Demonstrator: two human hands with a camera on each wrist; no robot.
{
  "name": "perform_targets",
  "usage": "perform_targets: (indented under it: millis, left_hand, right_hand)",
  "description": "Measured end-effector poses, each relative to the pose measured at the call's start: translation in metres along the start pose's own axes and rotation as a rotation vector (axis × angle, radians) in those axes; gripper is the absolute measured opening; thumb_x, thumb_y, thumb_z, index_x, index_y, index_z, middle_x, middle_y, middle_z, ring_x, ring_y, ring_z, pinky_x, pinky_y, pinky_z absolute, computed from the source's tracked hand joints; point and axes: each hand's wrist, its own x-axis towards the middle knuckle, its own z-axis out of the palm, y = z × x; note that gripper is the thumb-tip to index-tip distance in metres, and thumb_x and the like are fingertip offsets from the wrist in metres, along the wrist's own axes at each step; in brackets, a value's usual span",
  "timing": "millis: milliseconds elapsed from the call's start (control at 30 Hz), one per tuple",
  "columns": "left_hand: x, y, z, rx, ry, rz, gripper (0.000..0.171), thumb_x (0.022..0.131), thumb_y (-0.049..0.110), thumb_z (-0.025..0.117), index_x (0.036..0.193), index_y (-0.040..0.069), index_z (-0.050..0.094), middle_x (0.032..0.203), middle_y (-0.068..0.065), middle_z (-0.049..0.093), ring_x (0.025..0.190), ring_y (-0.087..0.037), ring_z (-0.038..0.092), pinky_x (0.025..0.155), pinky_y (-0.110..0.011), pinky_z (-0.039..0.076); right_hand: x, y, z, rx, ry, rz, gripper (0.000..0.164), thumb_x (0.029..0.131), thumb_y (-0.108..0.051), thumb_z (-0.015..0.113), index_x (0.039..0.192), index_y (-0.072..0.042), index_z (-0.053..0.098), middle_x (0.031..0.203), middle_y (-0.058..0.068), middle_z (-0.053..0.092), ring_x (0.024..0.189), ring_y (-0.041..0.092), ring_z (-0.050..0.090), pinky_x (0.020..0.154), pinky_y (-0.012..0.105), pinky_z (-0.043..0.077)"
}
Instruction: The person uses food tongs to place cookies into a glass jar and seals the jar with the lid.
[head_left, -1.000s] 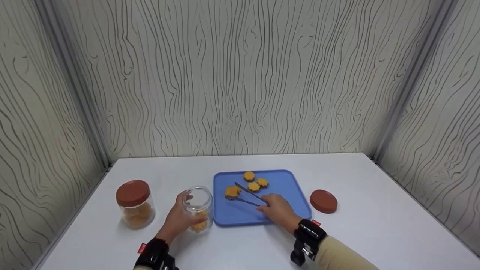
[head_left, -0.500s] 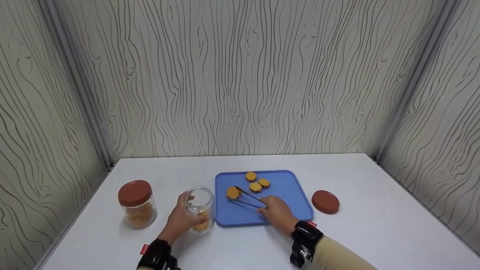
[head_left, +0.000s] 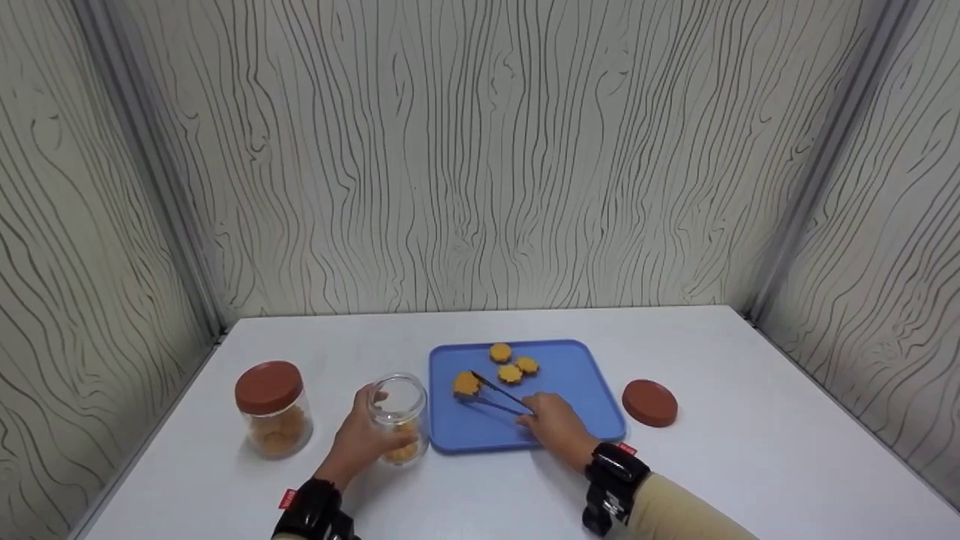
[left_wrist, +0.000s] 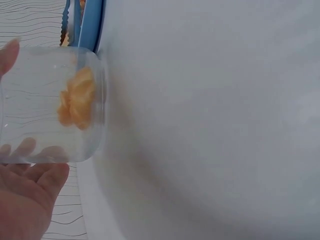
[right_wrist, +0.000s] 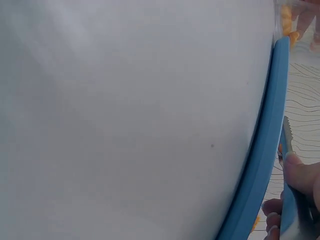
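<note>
My left hand (head_left: pixel 360 436) grips a clear, lidless jar (head_left: pixel 401 411) just left of the blue tray (head_left: pixel 574 394), thumb on its near side and fingers round the back. Orange-yellow biscuits (left_wrist: pixel 80 97) lie at the jar's bottom in the left wrist view. My right hand (head_left: pixel 556 426) holds dark-looking tongs (head_left: pixel 501 407) over the tray, thumb on one arm in the right wrist view. The tong tips reach either side of a flower-edged biscuit (head_left: pixel 466 383) on the tray's left part. What lies under that biscuit is mostly hidden.
Further back on the tray sit 3 more biscuits (head_left: pixel 510 373) in a loose group. A jar with a red-brown lid (head_left: pixel 268 388), holding biscuits, stands at the left. Another red-brown lid (head_left: pixel 649 403) lies right of the tray. Patterned panels surround the white table (head_left: pixel 720 465).
The tong arms have come closer together around the biscuit at the tray's left. My left hand keeps its grip on the jar in the same place.
</note>
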Motion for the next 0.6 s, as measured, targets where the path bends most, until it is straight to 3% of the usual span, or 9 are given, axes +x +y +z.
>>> perform_targets:
  millis: [233, 467, 600]
  left_hand:
    - [0.0, 0.002, -0.001, 0.025, -0.008, -0.023, 0.099, 0.067, 0.021, 0.09, 0.14, -0.004, 0.028, 0.139, -0.024, 0.045, 0.125, -0.042, 0.045, 0.099, -0.055, 0.04]
    - [0.001, -0.001, -0.001, 0.031, -0.01, -0.016, 0.103, 0.067, 0.021, 0.09, 0.142, -0.004, 0.024, 0.14, -0.025, 0.044, 0.127, -0.043, 0.044, 0.101, -0.056, 0.038]
    - [0.001, -0.002, 0.0, 0.026, -0.012, -0.009, 0.104, 0.067, 0.021, 0.09, 0.143, -0.003, 0.023, 0.14, -0.025, 0.044, 0.126, -0.044, 0.044, 0.101, -0.056, 0.038]
  right_hand:
    - [-0.006, -0.002, -0.012, 0.068, 0.016, -0.023, 0.01, 0.086, -0.008, 0.07, 0.085, 0.002, 0.068, 0.07, 0.0, 0.057, 0.067, 0.015, 0.048, 0.059, 0.03, 0.043]
    - [-0.009, -0.005, -0.022, 0.095, 0.022, -0.009, 0.014, 0.088, -0.006, 0.068, 0.077, -0.001, 0.062, 0.066, -0.002, 0.05, 0.064, 0.014, 0.043, 0.056, 0.028, 0.038]
    - [-0.012, -0.008, -0.027, 0.091, 0.029, -0.027, 0.009, 0.089, -0.006, 0.068, 0.084, 0.001, 0.066, 0.072, 0.001, 0.058, 0.068, 0.016, 0.049, 0.06, 0.03, 0.042]
